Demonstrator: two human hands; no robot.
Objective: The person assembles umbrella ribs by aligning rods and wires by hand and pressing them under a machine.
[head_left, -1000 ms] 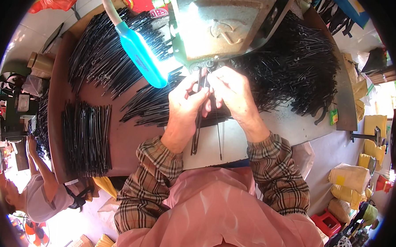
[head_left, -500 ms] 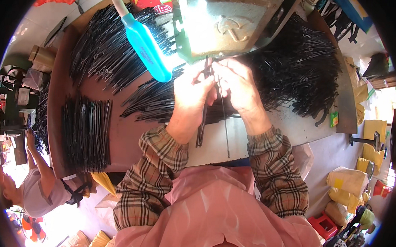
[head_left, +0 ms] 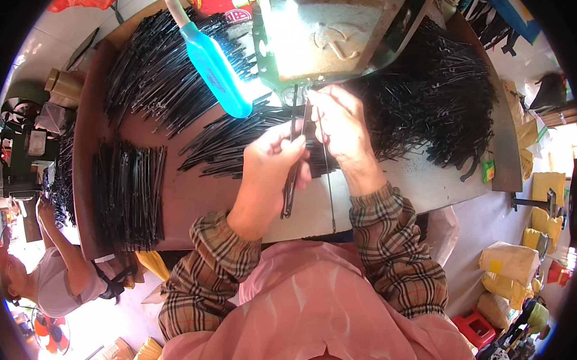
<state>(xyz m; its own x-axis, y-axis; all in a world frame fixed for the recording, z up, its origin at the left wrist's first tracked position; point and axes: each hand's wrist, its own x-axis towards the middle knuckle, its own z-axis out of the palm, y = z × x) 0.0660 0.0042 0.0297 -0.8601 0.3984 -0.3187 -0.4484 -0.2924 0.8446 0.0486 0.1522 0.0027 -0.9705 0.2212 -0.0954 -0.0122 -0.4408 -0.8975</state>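
Observation:
My left hand (head_left: pixel 270 163) is closed around several slim black rods (head_left: pixel 288 196), held lengthwise just in front of the machine head. To its right, the fingers of my right hand (head_left: pixel 343 128) pinch a single thin dark rod (head_left: pixel 330 187) that runs down toward the table's near edge. Its fingertips lie close beneath the metal machine head (head_left: pixel 336 40), and glare there blurs the rod's upper end. Behind my left hand, a loose spread of black rods (head_left: pixel 229 139) covers the tabletop (head_left: pixel 191 205).
A lit blue lamp (head_left: pixel 217 74) hangs left of the machine. Black rods lie in a far-left heap (head_left: pixel 171 65), a near-left stack (head_left: pixel 128 192) and a large right heap (head_left: pixel 443 103). Another person (head_left: pixel 66 267) is at the far left. Sacks (head_left: pixel 509 262) and a red stool (head_left: pixel 475 328) stand at right.
My left hand has drawn back toward me and slightly left with its rods, away from the machine. My right hand stays near the machine head, its rod shifting slightly.

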